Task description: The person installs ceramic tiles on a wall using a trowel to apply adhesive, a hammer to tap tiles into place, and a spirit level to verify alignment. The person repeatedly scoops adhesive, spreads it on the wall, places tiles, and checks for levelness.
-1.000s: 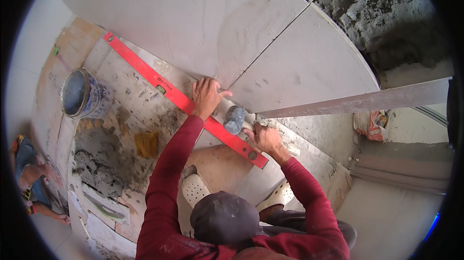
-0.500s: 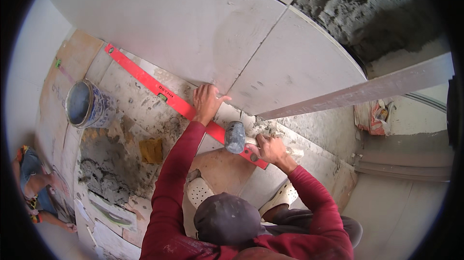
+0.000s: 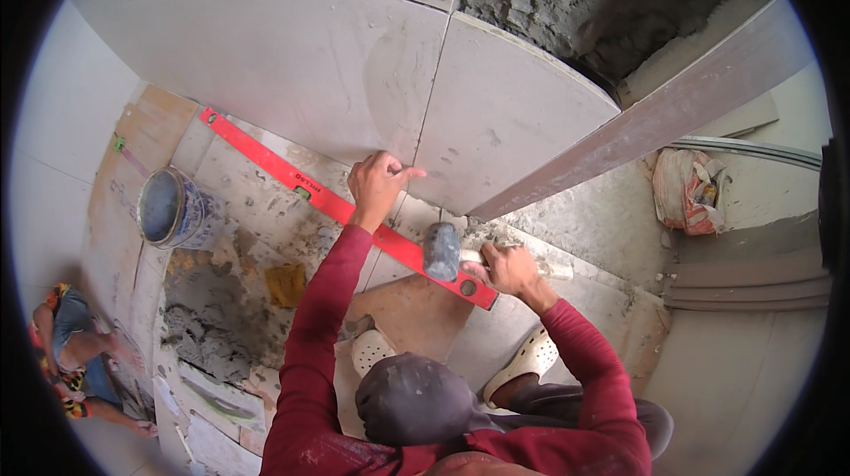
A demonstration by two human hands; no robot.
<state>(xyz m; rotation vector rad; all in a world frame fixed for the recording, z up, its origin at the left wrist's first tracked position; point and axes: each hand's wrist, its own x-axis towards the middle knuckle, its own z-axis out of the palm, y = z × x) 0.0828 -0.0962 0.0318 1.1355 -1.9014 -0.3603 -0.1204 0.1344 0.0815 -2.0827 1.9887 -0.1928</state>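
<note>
My right hand (image 3: 509,270) is wrapped round the pale handle of a rubber mallet (image 3: 441,251) with a dark grey head. The mallet head hangs over the right end of a red spirit level (image 3: 266,157), which lies slantwise along the floor by the foot of the wall. My left hand (image 3: 376,187) is at the lower part of a large pale wall tile (image 3: 310,69), holding nothing. Its thumb stretches toward the upright joint with the neighbouring tile (image 3: 518,95), while the other fingers look bent. My left wrist passes over the level.
A bucket (image 3: 168,208) stands at left, near wet mortar (image 3: 208,325) and a yellow sponge (image 3: 286,286). Another person (image 3: 84,343) sits at the far left. Bare mortar (image 3: 567,7) shows above the right tile. A sack (image 3: 691,191) lies beyond the projecting wall edge (image 3: 637,113).
The view has shifted, so the wall joint appears further left and more upright. The fingers of my left hand look more bent than before. My right hand still grips the mallet above the level.
</note>
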